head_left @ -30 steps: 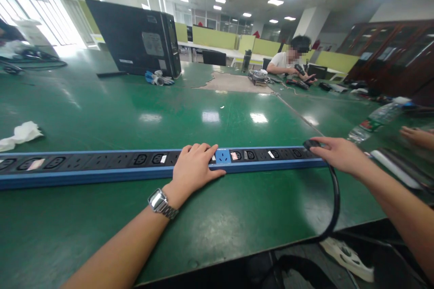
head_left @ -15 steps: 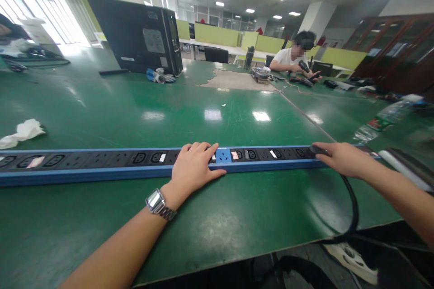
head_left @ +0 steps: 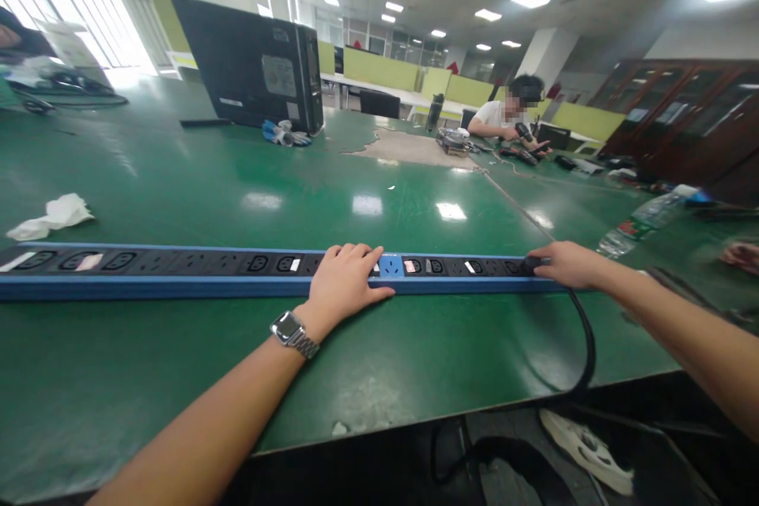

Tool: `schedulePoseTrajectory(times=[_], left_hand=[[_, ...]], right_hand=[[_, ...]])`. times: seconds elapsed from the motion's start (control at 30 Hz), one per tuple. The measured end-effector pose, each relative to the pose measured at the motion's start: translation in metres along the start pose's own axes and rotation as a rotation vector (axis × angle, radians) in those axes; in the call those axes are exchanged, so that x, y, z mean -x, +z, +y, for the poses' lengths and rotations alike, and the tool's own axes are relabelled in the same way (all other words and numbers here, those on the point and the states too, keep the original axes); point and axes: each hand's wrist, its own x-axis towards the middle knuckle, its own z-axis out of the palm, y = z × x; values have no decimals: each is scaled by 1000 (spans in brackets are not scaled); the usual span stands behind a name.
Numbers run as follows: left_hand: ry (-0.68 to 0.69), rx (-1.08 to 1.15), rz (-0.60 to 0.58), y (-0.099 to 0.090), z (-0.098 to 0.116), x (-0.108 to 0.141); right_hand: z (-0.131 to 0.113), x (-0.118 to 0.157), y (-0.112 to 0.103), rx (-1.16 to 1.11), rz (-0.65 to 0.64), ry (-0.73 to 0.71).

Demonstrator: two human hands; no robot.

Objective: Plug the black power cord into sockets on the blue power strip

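Note:
A long blue-edged power strip (head_left: 178, 287) with black sockets and one blue socket lies across the green table. My left hand (head_left: 347, 281) grips its middle, fingers over the top and far edge, thumb along the near side beside the blue socket. Towards the strip's right end, my right hand (head_left: 569, 262) pinches a black plug (head_left: 533, 263) against the sockets. Whether its pins are fully in cannot be made out. From under that hand a black cable (head_left: 588, 344) curves down over the table's front edge.
A black computer tower (head_left: 249, 71) stands at the back left, with gloves (head_left: 286, 134) beside it. Crumpled tissue (head_left: 56, 215) lies at left, a plastic bottle (head_left: 643, 223) at right. Across the table sits a person (head_left: 504, 115). Another person's hand (head_left: 741, 254) shows at the right edge.
The view has shifted slightly. My left hand keeps its place on the power strip, and my right hand still holds the plug at the same sockets. Another person's hand has appeared at far right.

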Motion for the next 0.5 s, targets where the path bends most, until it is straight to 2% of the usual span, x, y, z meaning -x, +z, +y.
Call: schedulePoseTrajectory(times=[0.07, 0.17, 0.23, 0.3, 0.4, 0.5], left_hand=[[-6, -10, -1, 1, 0, 1], [-6, -2, 11, 1, 0, 2], [-7, 4, 21, 1, 0, 2], [-14, 5, 21, 1, 0, 2], [-22, 9, 10, 1, 1, 1], [-23, 14, -1, 1, 1, 1]], right_hand=[[2, 10, 15, -72, 100, -10], [1, 24, 45, -160, 270, 72], [-2, 28, 61, -131, 315, 152], [-5, 28, 68, -100, 336, 189], [-4, 24, 56, -163, 328, 146], [2, 21, 22, -384, 301, 200]])
